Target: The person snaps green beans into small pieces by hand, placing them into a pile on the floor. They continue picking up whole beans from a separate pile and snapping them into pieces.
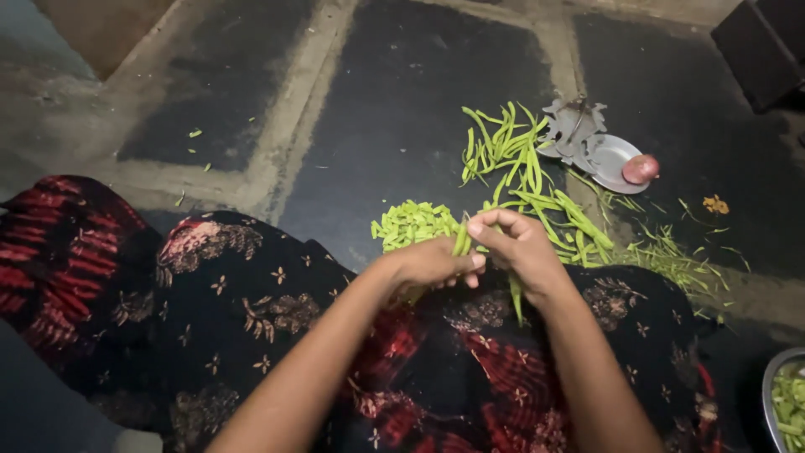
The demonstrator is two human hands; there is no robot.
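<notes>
Nearest you, your lap is covered in dark cloth [251,327] printed with red patches and small pale flowers, spread wide over both knees. At the lower right edge a metal bowl [776,377] pokes into view with cut green pieces inside.

Above the cloth your hands meet. Your left hand [432,264] is clenched around a green bean [461,242], and your right hand [524,247] pinches the top of that same bean between thumb and fingertips; another bean hangs down below the right palm.

Just beyond your hands, on the floor, lies a small heap of chopped bean pieces [415,222], and to its right a loose pile of whole beans [528,184]. Thin green trimmings [671,256] are scattered further right.

The floor [394,101] is dark stone slabs with pale, worn joints, dimly lit. Farther off sit a small steel plate [612,159] carrying a reddish onion [641,169], with a metal cutter [574,126] beside it.
</notes>
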